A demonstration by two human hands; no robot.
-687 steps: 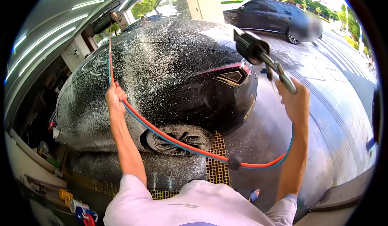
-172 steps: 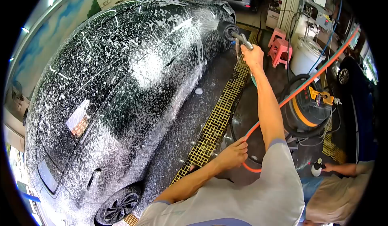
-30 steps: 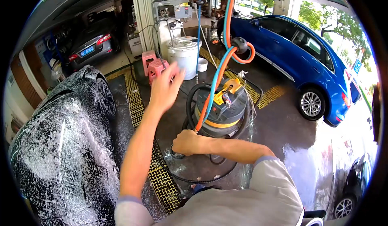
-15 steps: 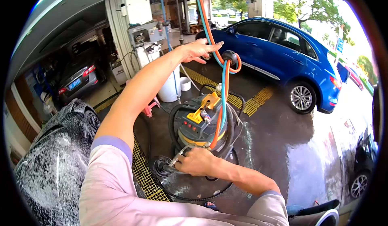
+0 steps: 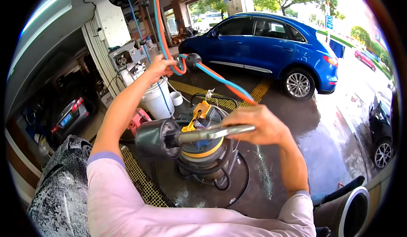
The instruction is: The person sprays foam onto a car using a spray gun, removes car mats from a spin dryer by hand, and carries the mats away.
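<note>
– So, from the head camera, how does the spray gun (image 5: 216,133) look?

– Greyish metal at the handle, with a wide black cup (image 5: 157,139) on its front end. It's held up near the middle, almost level, cup to the left, in front of the vacuum cleaner (image 5: 205,150). Its hose (image 5: 224,82), orange and blue side by side, drops from above, loops beside a black ball (image 5: 193,61), then slants right and disappears behind the right hand (image 5: 258,124).

– And the fingers?

– The right ones are clamped on the gun's handle. On the left hand (image 5: 161,67) they're bent against the hose; I can't tell whether they close round it.

– Any containers?

– Farther off, left of the vacuum cleaner, a white bucket (image 5: 154,103) with a small white tub (image 5: 176,98) just to its right; I can't make out what either holds. Near right, a wide grey tube (image 5: 326,213), its open end dark inside.

– What's different from half a second ago?

– The gun was low then, at the near side of the vacuum cleaner; now it's up in front. The left hand was spread beside the hose, and the hose's lower stretch hung nearly straight down.
</note>
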